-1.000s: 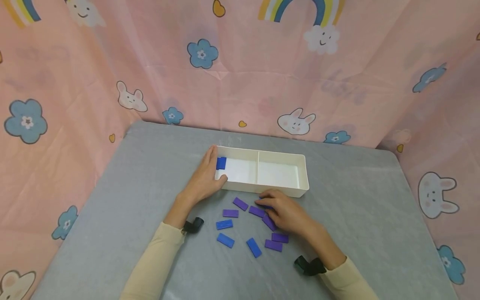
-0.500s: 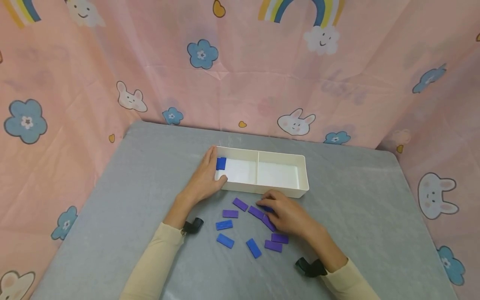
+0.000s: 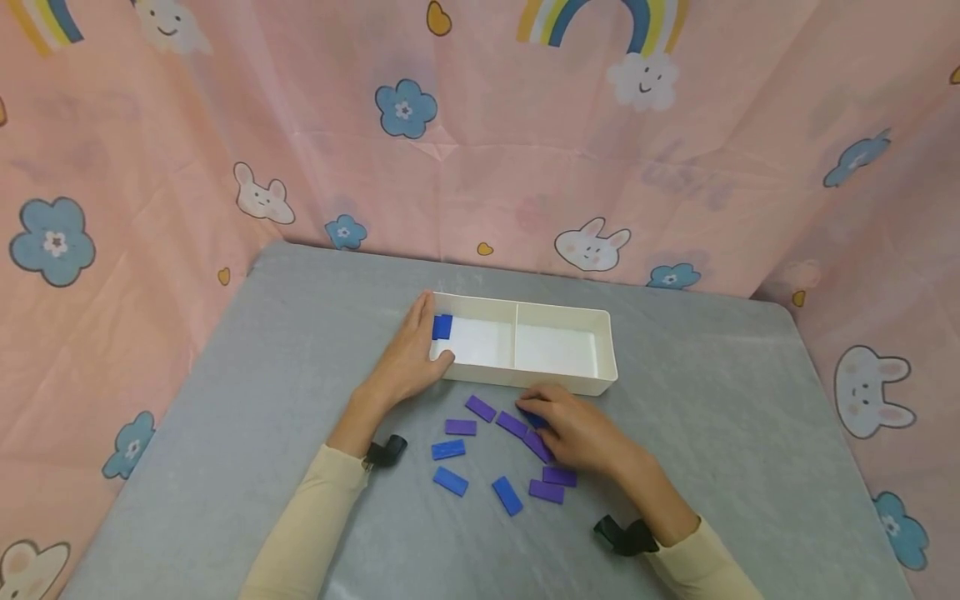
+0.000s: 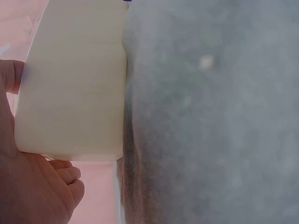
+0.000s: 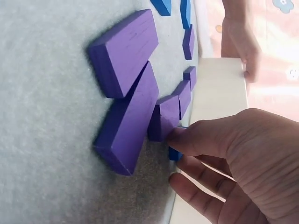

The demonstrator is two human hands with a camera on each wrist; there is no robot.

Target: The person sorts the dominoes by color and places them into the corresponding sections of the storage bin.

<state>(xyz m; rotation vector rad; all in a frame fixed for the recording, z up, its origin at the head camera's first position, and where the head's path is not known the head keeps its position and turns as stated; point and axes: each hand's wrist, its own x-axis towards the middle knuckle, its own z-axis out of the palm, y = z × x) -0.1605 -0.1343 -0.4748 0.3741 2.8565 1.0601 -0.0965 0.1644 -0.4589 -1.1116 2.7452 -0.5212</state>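
Right hand (image 3: 576,429) is pinching a blue block (image 3: 534,420) at the box's (image 3: 487,376) 6 o'clock, left hand (image 3: 405,358) grips its 9 o'clock end; I'd lift straight up so the purples (image 3: 512,424) at the block's 9 and 6 don't shift

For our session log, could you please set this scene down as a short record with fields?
Container: white box with two compartments
Left hand: holding the box's left end
Right hand: pinching a blue block near the box's near side
Left compartment contents: blue material, piece count unclear
Loose purple blocks: six
Other loose blue blocks: three
Surface: gray tabletop
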